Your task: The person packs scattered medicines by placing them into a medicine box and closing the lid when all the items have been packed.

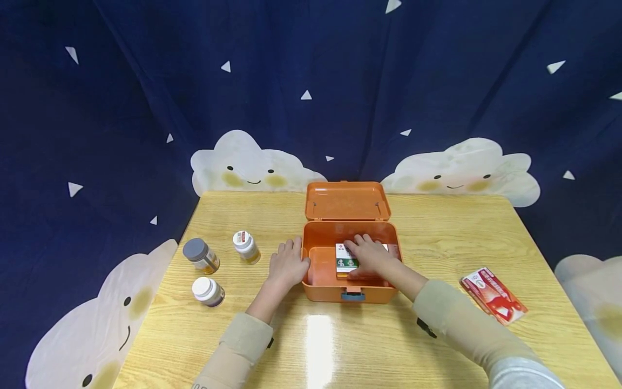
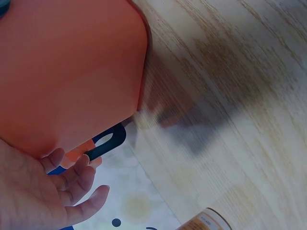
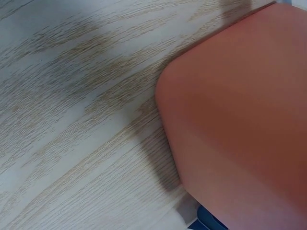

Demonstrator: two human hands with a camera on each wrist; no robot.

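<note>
An orange storage box point(image 1: 326, 295) stands on the table with its lid point(image 1: 347, 200) raised at the back. Inside it, toward the right, lies a white and green medicine box point(image 1: 343, 263). My right hand point(image 1: 373, 256) holds this medicine box from above, fingers over the far side and thumb at the near side; it partly covers the box. At the storage box's left wall is my left hand point(image 1: 288, 263), fingers loosely bent and touching or very near it. In the left wrist view this hand point(image 2: 45, 191) holds nothing. The right wrist view shows only the storage box's outer wall point(image 3: 240, 115) and table.
Three medicine bottles stand at the left: a grey-capped one point(image 1: 201, 256), a white-capped one point(image 1: 208, 292) and another white-capped one point(image 1: 246, 247). A red and white packet point(image 1: 493, 295) lies at the right. Behind the table hangs a dark blue curtain point(image 1: 272, 65).
</note>
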